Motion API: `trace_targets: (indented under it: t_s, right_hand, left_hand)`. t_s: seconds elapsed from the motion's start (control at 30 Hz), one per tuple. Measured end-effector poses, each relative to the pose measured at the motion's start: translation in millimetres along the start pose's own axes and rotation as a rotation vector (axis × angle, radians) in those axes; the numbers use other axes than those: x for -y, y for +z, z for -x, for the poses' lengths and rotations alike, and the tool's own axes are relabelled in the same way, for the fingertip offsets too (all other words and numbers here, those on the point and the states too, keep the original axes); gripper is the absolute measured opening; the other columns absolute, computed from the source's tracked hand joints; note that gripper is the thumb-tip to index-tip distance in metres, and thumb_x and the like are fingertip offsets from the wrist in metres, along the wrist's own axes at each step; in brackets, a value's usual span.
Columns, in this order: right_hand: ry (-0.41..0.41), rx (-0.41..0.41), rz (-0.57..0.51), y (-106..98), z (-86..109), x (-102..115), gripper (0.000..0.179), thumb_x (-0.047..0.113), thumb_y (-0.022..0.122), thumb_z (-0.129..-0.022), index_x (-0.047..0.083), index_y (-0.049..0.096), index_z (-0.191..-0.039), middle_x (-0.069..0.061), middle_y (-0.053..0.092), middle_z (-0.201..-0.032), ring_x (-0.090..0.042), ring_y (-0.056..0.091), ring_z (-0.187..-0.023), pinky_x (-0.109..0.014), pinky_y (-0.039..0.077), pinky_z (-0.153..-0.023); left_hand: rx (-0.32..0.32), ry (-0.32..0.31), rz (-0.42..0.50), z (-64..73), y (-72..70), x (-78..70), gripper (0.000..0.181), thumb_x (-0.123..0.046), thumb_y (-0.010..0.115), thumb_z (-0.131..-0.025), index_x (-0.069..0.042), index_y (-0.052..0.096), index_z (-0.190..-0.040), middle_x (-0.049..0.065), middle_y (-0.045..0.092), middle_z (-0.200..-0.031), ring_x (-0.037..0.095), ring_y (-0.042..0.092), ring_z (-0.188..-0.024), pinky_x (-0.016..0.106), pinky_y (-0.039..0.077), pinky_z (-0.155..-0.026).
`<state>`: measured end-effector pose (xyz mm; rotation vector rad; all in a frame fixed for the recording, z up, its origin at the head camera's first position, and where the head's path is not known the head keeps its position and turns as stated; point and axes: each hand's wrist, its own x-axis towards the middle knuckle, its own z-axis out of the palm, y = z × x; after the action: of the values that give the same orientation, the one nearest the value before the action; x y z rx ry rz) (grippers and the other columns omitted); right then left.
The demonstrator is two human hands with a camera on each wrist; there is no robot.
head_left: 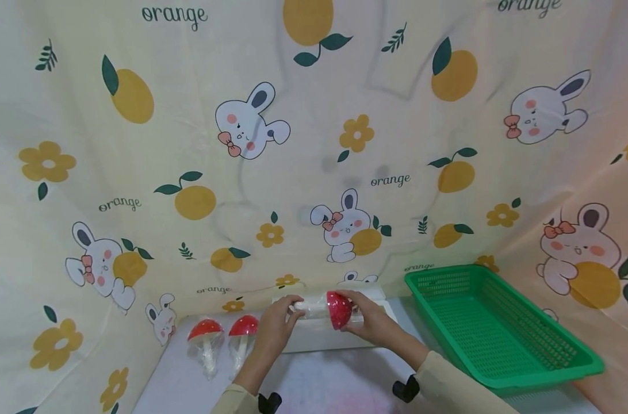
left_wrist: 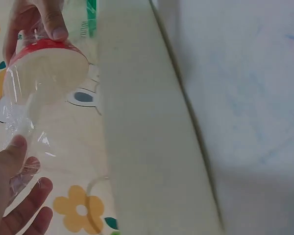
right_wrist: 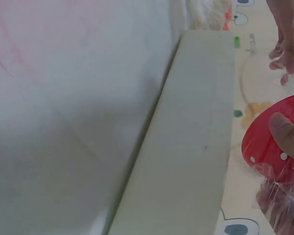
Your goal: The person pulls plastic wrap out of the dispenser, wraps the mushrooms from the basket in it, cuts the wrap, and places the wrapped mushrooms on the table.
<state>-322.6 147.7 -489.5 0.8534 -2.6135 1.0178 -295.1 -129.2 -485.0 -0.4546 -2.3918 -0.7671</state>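
Between my two hands lies a toy mushroom (head_left: 339,310) in clear plastic wrap, held sideways over a white box (head_left: 319,340). Its red cap with white dots points right, its pale stem left. My right hand (head_left: 372,319) grips the cap, thumb on the red surface in the right wrist view. My left hand (head_left: 276,322) pinches the wrapped stem end between thumb and finger; the left wrist view shows its other fingers spread off the wrap. Left of that hand, two more wrapped red-capped mushrooms lie on the table, one further left (head_left: 206,336) and one nearer (head_left: 244,329).
A green plastic basket (head_left: 500,374) with mesh sides stands on the right of the white table (head_left: 324,382). Behind everything hangs a cream cloth (head_left: 303,172) printed with rabbits, oranges and flowers. Part of another person's arm (head_left: 589,384) shows below the basket's right corner.
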Motion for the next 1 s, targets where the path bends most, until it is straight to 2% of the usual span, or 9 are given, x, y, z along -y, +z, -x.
trace_targets:
  t_s: [0.23,0.4,0.6,0.83,1.0]
  right_hand:
    - [-0.082,-0.045,0.006,-10.0,-3.9,5.0,0.094,0.01,0.095,-0.082,0.025,0.044,-0.16,-0.002,0.056,-0.153,-0.022,0.061,-0.126,-0.038,0.061,-0.097]
    - [-0.08,-0.044,0.009,-13.2,-6.7,3.4,0.092,0.012,0.094,-0.084,0.026,0.044,-0.161,-0.001,0.055,-0.155,-0.02,0.061,-0.127,-0.035,0.06,-0.1]
    - [-0.064,-0.058,-0.004,-17.2,-10.2,4.0,0.092,0.012,0.094,-0.084,0.029,0.044,-0.16,0.0,0.055,-0.155,-0.022,0.061,-0.13,-0.034,0.06,-0.099]
    - [-0.088,-0.069,0.001,-23.3,-15.6,10.4,0.092,0.01,0.093,-0.084,0.027,0.045,-0.161,-0.003,0.057,-0.153,-0.024,0.062,-0.127,-0.034,0.062,-0.094]
    - [-0.12,-0.075,-0.012,-27.9,-18.7,10.7,0.093,0.01,0.094,-0.083,0.028,0.044,-0.16,0.0,0.057,-0.153,-0.023,0.062,-0.128,-0.035,0.061,-0.096]
  left_hand:
    - [-0.01,-0.016,-0.012,-8.9,-9.6,-10.9,0.034,-0.032,0.081,-0.096,-0.021,0.072,-0.127,-0.003,0.078,-0.108,0.014,0.07,-0.09,0.035,0.06,-0.08]
    - [-0.024,-0.016,-0.006,-12.6,-11.1,-13.4,0.034,-0.032,0.08,-0.096,-0.018,0.073,-0.127,-0.001,0.078,-0.112,0.015,0.07,-0.091,0.037,0.06,-0.082]
    - [-0.056,-0.02,0.021,-16.5,-12.3,-14.9,0.034,-0.031,0.08,-0.096,-0.018,0.073,-0.127,-0.002,0.077,-0.108,0.014,0.068,-0.088,0.036,0.059,-0.079]
    - [-0.059,-0.047,0.064,-21.6,-16.4,-19.9,0.037,-0.033,0.077,-0.098,-0.015,0.072,-0.13,-0.002,0.077,-0.111,0.015,0.068,-0.092,0.037,0.059,-0.082]
    - [-0.054,-0.071,0.058,-24.8,-18.7,-23.1,0.035,-0.033,0.076,-0.099,-0.016,0.071,-0.129,-0.003,0.075,-0.108,0.014,0.067,-0.091,0.035,0.058,-0.081]
